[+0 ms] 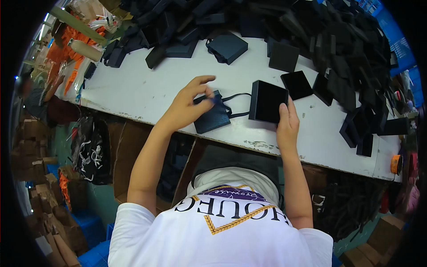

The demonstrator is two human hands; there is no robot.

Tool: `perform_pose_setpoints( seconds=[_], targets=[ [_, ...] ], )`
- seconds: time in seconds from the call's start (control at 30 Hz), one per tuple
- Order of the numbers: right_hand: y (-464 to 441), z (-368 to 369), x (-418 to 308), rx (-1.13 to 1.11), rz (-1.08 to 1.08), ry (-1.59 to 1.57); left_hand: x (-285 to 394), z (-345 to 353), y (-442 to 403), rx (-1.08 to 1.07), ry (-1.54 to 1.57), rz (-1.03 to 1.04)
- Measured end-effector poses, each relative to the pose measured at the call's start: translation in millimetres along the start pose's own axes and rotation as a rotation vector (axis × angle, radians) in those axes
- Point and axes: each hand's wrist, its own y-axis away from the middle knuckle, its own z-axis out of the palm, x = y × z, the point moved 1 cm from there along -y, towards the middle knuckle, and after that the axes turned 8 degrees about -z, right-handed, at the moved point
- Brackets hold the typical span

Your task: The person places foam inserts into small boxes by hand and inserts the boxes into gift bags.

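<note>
My right hand (288, 124) grips a shallow square box (268, 102) by its right edge, thumb over the near side. The box is tilted up, with a dark blue side and a black inner face. A black ribbon (238, 95) loops between it and a dark blue textured square piece (211, 119), which lies on the table. Just above that piece is my left hand (190, 101), its index finger stretched out and the fingers apart. Slight blur covers the left thumb tip, where a bluish patch shows.
A large heap of dark boxes (329, 49) lines the back and right of the white table (133, 84). A blue box with ribbon (227, 48) lies at the back. Open cartons (131, 155) stand below the front edge. Another person (42, 100) is at the far left.
</note>
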Motion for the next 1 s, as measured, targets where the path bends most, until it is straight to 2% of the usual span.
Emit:
perform_pose_setpoints(
  seconds=[0.07, 0.2, 0.3, 0.4, 0.53, 0.73, 0.87, 1.0],
  targets=[
    [-10, 15, -3, 0.0, -0.235, 0.24, -13, -4, 24, -0.015, -0.088, 0.009],
    [-21, 45, -18, -0.155, -0.195, 0.461, -22, 7, 48, -0.016, -0.327, 0.043],
    [-22, 65, -15, -0.166, -0.148, 0.5, -25, 7, 49, -0.017, -0.274, -0.061],
    [-21, 72, -13, -0.15, -0.165, 0.485, -34, 11, 53, 0.08, -0.338, 0.064],
    [-23, 72, -22, -0.194, -0.126, 0.509, -38, 16, 58, 0.137, -0.295, 0.079],
    [-19, 74, -16, -0.389, -0.277, 0.449, -43, 14, 53, 0.227, -0.267, 0.083],
    [-33, 49, -23, -0.59, -0.173, 0.378, -52, 6, 56, 0.167, -0.314, 0.106],
    [-41, 48, -32, -0.725, -0.237, 0.522, -59, 14, 55, 0.168, -0.309, 0.123]
  ],
)
